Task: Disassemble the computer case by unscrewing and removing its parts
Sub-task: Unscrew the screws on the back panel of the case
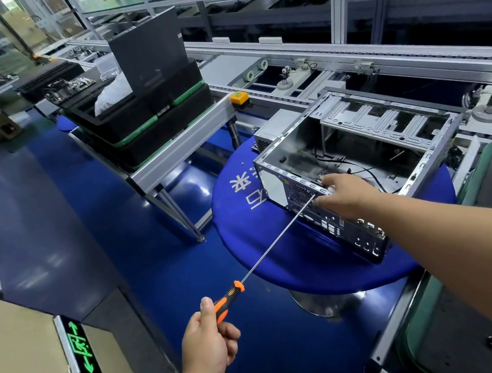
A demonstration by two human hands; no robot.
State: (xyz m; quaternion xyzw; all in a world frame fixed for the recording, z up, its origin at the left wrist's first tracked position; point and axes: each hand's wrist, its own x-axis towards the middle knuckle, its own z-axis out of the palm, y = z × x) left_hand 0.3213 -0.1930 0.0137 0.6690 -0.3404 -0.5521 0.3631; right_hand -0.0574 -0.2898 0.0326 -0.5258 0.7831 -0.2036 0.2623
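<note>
Factory line with conveyor rails behind, blue floor. Round blue surface carries the open computer case, side panel off, rear panel facing the person, black cables inside. Black trays stacked on a metal stand at left. Right hand grips the case's top rear edge, fingers curled over it. Left hand holds an orange-black screwdriver, fingers wrapped round the handle, tip at the rear panel.

Head-worn camera looks forward and down (wide-angle) from close above the workstation.
</note>
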